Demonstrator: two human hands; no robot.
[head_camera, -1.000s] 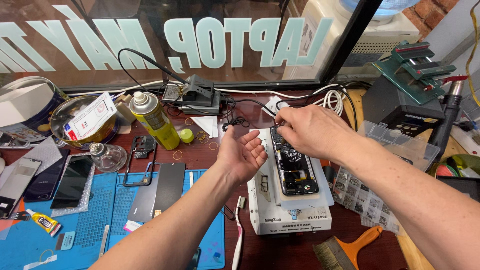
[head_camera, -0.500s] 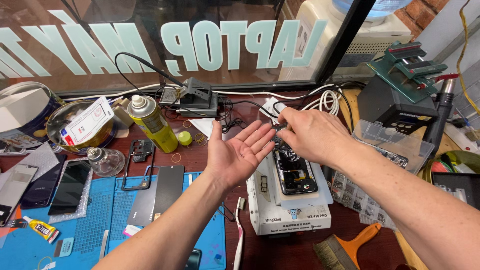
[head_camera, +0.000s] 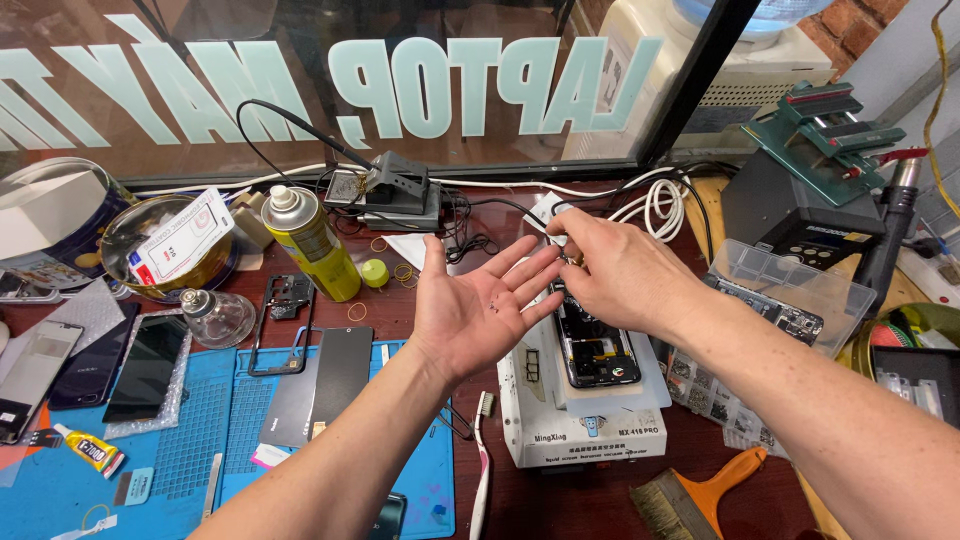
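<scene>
My left hand (head_camera: 470, 310) is held palm up with the fingers spread, and a few tiny dark specks rest on the palm. My right hand (head_camera: 625, 275) hovers just to its right, thumb and forefinger pinched together on something tiny at my left fingertips. Below both hands an opened phone (head_camera: 595, 355) with its insides showing lies on a white flat-topped machine (head_camera: 585, 440). My right hand hides the phone's top end.
A blue work mat (head_camera: 190, 440) holds a dark panel (head_camera: 325, 385) and a phone frame (head_camera: 285, 320). A yellow spray can (head_camera: 310, 240), glass bottle (head_camera: 218, 315), soldering stand (head_camera: 395, 190), clear parts box (head_camera: 790, 285), orange-handled brush (head_camera: 700, 495) and toothbrush (head_camera: 482, 460) surround the machine.
My left hand has turned palm up and spread its fingers. My right hand lifted from the phone's top end and drew toward my left fingertips.
</scene>
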